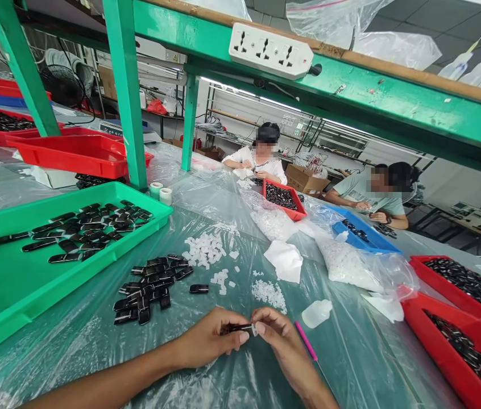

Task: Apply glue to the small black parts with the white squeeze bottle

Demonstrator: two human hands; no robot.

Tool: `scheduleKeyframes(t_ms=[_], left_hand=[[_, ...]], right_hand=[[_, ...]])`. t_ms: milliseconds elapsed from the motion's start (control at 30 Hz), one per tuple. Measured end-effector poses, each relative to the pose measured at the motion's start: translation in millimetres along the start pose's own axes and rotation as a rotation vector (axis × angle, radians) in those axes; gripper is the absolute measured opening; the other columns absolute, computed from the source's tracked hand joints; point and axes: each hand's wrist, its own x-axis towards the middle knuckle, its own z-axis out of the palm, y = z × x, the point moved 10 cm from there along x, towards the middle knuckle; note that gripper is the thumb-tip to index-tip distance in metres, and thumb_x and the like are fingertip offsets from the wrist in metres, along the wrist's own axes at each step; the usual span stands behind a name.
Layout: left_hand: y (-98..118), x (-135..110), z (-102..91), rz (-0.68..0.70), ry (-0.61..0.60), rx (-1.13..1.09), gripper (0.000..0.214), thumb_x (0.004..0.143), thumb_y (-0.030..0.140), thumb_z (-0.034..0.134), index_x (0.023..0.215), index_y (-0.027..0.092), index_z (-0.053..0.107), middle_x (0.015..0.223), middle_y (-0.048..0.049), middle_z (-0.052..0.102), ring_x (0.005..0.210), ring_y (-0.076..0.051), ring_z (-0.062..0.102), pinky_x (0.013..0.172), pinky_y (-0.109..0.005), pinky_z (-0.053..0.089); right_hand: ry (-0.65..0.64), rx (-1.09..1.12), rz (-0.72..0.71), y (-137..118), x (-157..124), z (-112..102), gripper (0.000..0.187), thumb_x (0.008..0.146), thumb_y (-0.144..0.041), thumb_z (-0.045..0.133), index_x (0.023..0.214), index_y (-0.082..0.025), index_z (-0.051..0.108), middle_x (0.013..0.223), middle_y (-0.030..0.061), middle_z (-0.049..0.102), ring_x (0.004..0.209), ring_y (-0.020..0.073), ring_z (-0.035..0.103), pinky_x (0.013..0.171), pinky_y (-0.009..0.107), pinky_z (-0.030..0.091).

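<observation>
Over the plastic-covered table, my left hand (pixel 208 339) is closed around a small black oblong part (pixel 239 328), thumb along its side. The thumb and fingers of my right hand (pixel 281 343) pinch a small whitish piece (pixel 254 329) against the part's right end; whether it is seated there I cannot tell. A pile of similar black parts (pixel 150 287) lies beyond my left hand, with one single part (pixel 198 289) apart from it. Further out are loose white pieces (pixel 204 250) and a heap of smaller white bits (pixel 268 292).
A green tray (pixel 19 318) of black parts stands left. A pink-handled tool (pixel 306 341) and a translucent bottle (pixel 317 313) lie right, before red trays (pixel 440 341). A green shelf frame (pixel 126 96) crosses overhead. Two people sit across the table.
</observation>
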Motion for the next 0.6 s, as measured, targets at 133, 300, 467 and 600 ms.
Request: scheduleKeyframes(t_ms=[133,300,467,600], left_hand=[[3.2,-0.2,-0.8,-0.004,0.012,-0.005,0.037,0.087,0.043,0.047,0.078,0.011,0.061,0.059,0.0024,0.041,0.053,-0.01,0.041,0.051,-0.021,0.033],[6.3,-1.4,0.7,0.013,0.008,-0.016,0.04,0.086,0.047,0.047,0.079,0.011,0.063,0.058,0.0025,0.042,0.053,-0.01,0.041,0.05,-0.02,0.031],[3.4,-0.8,-2.4,0.02,0.03,0.014,0.041,0.086,0.048,0.047,0.078,0.011,0.063,0.057,0.0023,0.042,0.052,-0.01,0.039,0.049,-0.02,0.03],[-0.8,-1.9,-3.9,-0.011,0.029,0.037,0.04,0.086,0.047,0.048,0.084,0.011,0.065,0.061,0.001,0.046,0.052,-0.01,0.04,0.048,-0.019,0.032]], right_hand=[[0.0,0.08,0.043,10.5,-0.4,1.0,0.013,0.078,-0.03,0.065,0.085,-0.02,0.07,0.083,0.0008,0.056,0.079,0.0142,0.048,0.076,0.026,0.037],[-0.024,0.329,0.083,18.5,-1.7,9.3,0.012,0.077,-0.027,0.067,0.085,-0.02,0.07,0.089,0.0027,0.058,0.085,0.0173,0.053,0.081,0.034,0.041],[-0.059,0.409,0.104,18.0,-4.0,21.5,0.008,0.081,-0.025,0.062,0.085,-0.019,0.066,0.084,0.0015,0.058,0.079,0.0153,0.055,0.081,0.036,0.042],[-0.099,0.401,0.111,14.6,-6.3,30.6,0.009,0.082,-0.029,0.061,0.083,-0.02,0.063,0.083,0.0011,0.058,0.075,0.0142,0.056,0.08,0.036,0.043]])
